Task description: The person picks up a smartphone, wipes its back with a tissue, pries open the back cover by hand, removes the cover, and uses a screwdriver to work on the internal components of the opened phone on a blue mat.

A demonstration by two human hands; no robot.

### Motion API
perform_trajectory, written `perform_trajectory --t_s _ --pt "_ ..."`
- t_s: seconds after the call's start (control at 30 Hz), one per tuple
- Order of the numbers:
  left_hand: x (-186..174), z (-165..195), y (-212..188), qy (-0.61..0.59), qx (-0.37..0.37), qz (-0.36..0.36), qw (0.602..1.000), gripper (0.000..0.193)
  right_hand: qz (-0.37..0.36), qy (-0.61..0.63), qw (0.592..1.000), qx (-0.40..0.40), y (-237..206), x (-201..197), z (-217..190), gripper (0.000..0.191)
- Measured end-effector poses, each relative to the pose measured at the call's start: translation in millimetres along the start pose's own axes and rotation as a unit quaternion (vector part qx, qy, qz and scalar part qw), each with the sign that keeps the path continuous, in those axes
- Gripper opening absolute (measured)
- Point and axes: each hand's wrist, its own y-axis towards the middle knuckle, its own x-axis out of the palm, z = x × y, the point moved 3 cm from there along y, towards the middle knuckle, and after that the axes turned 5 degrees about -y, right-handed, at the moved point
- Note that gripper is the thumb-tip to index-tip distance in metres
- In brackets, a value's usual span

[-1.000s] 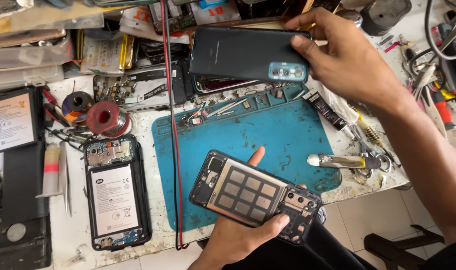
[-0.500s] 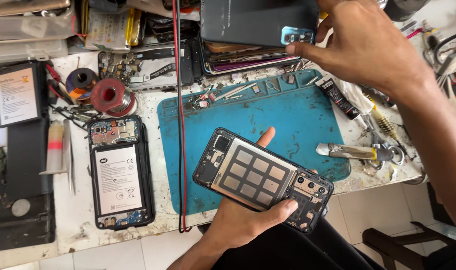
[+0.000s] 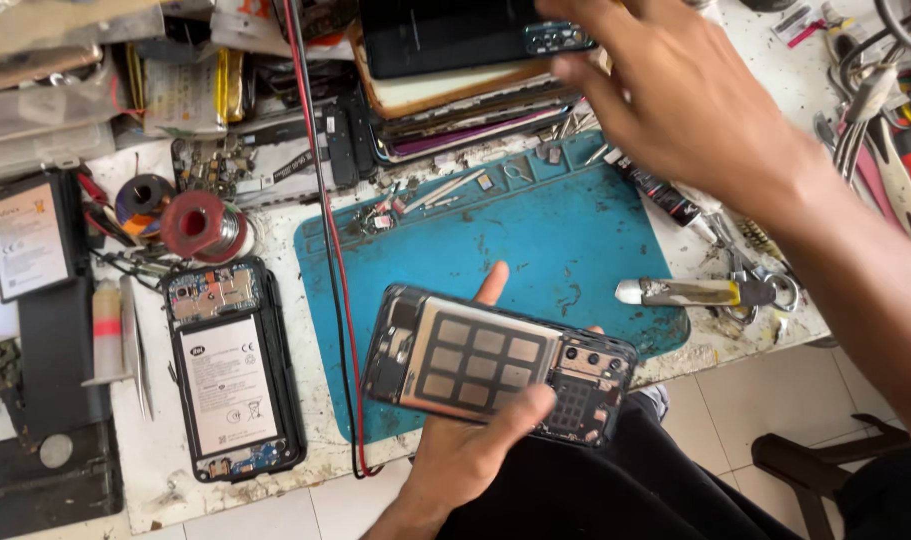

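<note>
My left hand (image 3: 465,455) holds an opened phone housing (image 3: 495,362) flat on its palm, with the thumb across the lower edge. The housing shows a metal plate with a grid of pads and camera holes at its right end. It hovers over the near edge of a blue work mat (image 3: 535,240). My right hand (image 3: 675,100) is blurred at the upper right, fingers apart and holding nothing. It is just right of a dark phone back cover (image 3: 445,35), which lies on a stack of phones (image 3: 465,115).
A second opened phone (image 3: 230,370) with its white battery showing lies left of the mat. A red cable (image 3: 325,230) runs down the bench. A solder spool (image 3: 200,225), a loose battery (image 3: 30,240), a metal tool (image 3: 695,292) and several hand tools surround the mat.
My right hand carried the dark back cover up to the stack of phones, set it down there and let go. The left hand kept the housing nearly still.
</note>
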Motion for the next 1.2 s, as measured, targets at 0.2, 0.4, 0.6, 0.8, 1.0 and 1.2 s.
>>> perform_trajectory --t_s 0.2,0.4,0.6,0.8,1.0,1.2 --pt "-3.6 -5.4 1.9 -0.187 0.026 0.065 0.98 0.1 -0.188 0.309 0.923 0.131 -94.8 3.5 -32.7 0.071" --pt "12.1 -3.6 -0.5 -0.136 0.136 -0.011 0.981 0.122 -0.039 0.737 0.643 0.204 -153.6 37.9 -89.5 0.105" --pt "-21.6 -63.6 -5.0 -0.267 -0.108 0.148 0.946 0.099 0.077 0.681 0.626 0.372 -162.0 56.1 -66.8 0.099" --pt "-48.9 -93.9 -43.6 -0.322 -0.049 0.029 0.945 0.057 0.092 0.63 0.69 0.345 -124.6 38.3 -51.7 0.09" --pt "-28.1 -73.8 -33.9 -0.122 0.013 0.094 0.988 0.052 -0.075 0.51 0.834 0.2 -93.9 28.0 -81.6 0.059" --pt "-31.8 -57.7 -23.7 -0.123 -0.031 0.251 0.96 0.033 -0.059 0.314 0.933 0.166 -114.6 13.5 -59.2 0.034"
